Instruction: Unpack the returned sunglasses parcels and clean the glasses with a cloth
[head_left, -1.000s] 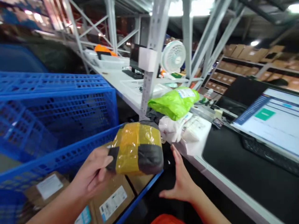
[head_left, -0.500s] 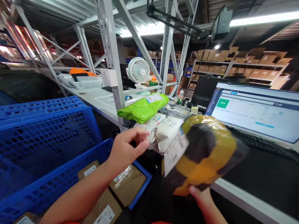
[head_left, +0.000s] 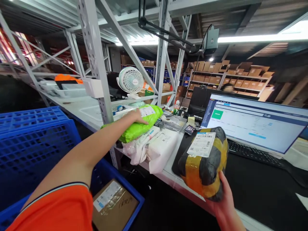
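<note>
My right hand [head_left: 225, 197] is closed around the lower right side of a dark parcel [head_left: 211, 166] wrapped in yellow tape, with a white shipping label facing up. This parcel is over the black mat at the bench's near edge. Stretched across to the left, my left hand [head_left: 137, 117] grasps the top of a bright green plastic mailer bag [head_left: 134, 131]; some of its fingers are hidden. Beneath and beside the green bag lie white mailer parcels [head_left: 161, 146].
A monitor [head_left: 252, 123] and black keyboard [head_left: 250, 154] stand at the right. Lower left are a blue crate [head_left: 137, 205] holding a cardboard box [head_left: 115, 205], and another blue crate [head_left: 36, 144]. A grey shelf post [head_left: 96, 64] rises beside the green bag.
My left hand has moved from above the crate onto the green bag. My right hand has brought the taped parcel over the mat and turned it, so its label now faces up.
</note>
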Demonstrator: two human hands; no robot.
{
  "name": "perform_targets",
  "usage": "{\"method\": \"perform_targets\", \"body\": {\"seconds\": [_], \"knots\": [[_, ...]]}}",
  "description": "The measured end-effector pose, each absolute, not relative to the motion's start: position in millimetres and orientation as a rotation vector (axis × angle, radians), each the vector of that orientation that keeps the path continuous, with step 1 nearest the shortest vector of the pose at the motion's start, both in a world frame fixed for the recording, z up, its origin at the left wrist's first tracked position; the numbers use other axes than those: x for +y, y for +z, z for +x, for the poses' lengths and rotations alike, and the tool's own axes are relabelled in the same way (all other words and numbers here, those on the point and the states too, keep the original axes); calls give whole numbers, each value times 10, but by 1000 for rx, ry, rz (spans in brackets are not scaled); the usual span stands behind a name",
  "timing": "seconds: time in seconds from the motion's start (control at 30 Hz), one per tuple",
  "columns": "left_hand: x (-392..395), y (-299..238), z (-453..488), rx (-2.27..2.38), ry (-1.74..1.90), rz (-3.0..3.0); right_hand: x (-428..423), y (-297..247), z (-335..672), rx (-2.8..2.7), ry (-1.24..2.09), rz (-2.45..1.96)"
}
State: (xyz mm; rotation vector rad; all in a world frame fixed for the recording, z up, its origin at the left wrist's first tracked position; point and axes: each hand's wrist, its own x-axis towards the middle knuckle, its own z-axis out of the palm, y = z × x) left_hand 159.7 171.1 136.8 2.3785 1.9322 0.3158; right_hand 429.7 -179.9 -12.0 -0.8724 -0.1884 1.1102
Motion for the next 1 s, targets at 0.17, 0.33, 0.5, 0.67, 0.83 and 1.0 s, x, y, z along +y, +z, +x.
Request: {"method": "perform_targets", "body": {"seconds": [0.17,0.33,0.5,0.67,0.83,1.0], "knots": [[1870,1194,1413,2063,298,2332,-1686,-5,4497,-110,1211,-851],[1928,1364,1336,2144,343,2355,-1531,118,4648,-103,1241,-868],[1922,1715,1053,2226,420,2385,-1283,240,4677,-165,1241,-863],[1791,1684,860,2278,405,2450,-880,386,4582,-278,1365,-830],[1688,1229,955,2158,240,2549,-494,448,4382,-343,1471,-750],[1694,1150,1027,2167,261,2618,-146,543,3999,-397,1632,-676]]}}
